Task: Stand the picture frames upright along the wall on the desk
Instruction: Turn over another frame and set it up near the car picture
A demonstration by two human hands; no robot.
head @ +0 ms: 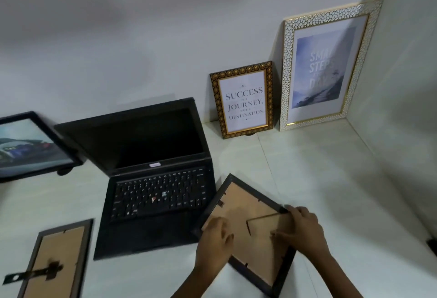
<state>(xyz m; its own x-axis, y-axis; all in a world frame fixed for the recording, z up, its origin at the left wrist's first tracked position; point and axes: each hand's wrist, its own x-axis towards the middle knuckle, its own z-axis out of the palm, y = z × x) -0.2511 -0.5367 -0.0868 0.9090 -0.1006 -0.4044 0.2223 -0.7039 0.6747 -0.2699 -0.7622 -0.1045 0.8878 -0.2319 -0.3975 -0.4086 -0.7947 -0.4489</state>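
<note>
While face-down frame (246,226) lies just right of laptop (151,179): left hand (216,243) flat on backing, right hand (301,229) pinching easel flap (264,223). Swing flap fully out (gently, hinge looks thin), then stand near wall.

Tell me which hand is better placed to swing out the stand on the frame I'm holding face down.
The right hand. Its fingers already rest on the cardboard stand flap, while the left hand presses the dark frame by its left edge, steadying it.
</note>
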